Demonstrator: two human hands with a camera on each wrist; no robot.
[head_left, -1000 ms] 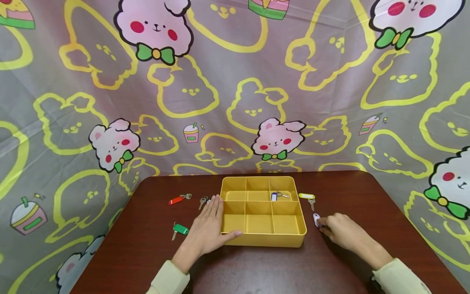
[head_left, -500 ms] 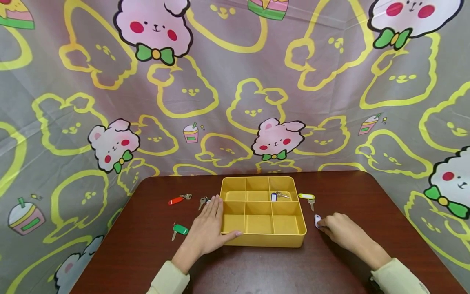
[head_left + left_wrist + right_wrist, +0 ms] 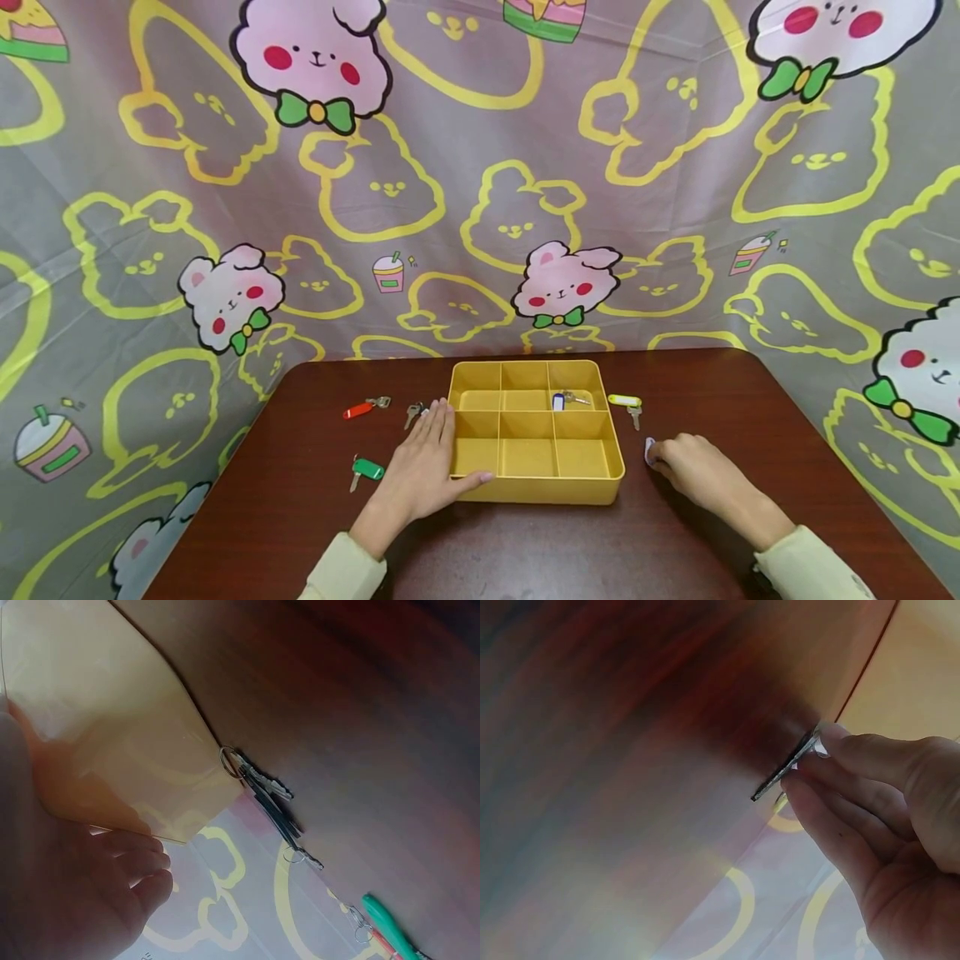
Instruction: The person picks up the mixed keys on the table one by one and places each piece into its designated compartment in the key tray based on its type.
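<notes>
A yellow box [image 3: 536, 489] with six compartments stands on the table. My left hand [image 3: 422, 467] rests flat along its left wall, thumb over the front rim; the left wrist view shows this hand [image 3: 97, 892] against the box wall [image 3: 127, 727]. To the right of the box, my right hand [image 3: 697, 468] pinches a pale purple key tag [image 3: 649, 451] at the table. A key [image 3: 784, 766] sticks out from between the thumb and fingers of this hand [image 3: 885, 802] in the right wrist view. A blue-tagged key [image 3: 558, 402] lies in the back right compartment.
Right of the box lies a yellow-tagged key [image 3: 625, 401]. On the left are a red-tagged key [image 3: 358, 410], a green-tagged key [image 3: 369, 468] and another key [image 3: 412, 414] close to my left fingers. A patterned cloth [image 3: 450, 208] hangs behind the table.
The purple tag has tilted up between my right fingers and shows a narrower side. My left hand and the box have stayed in place.
</notes>
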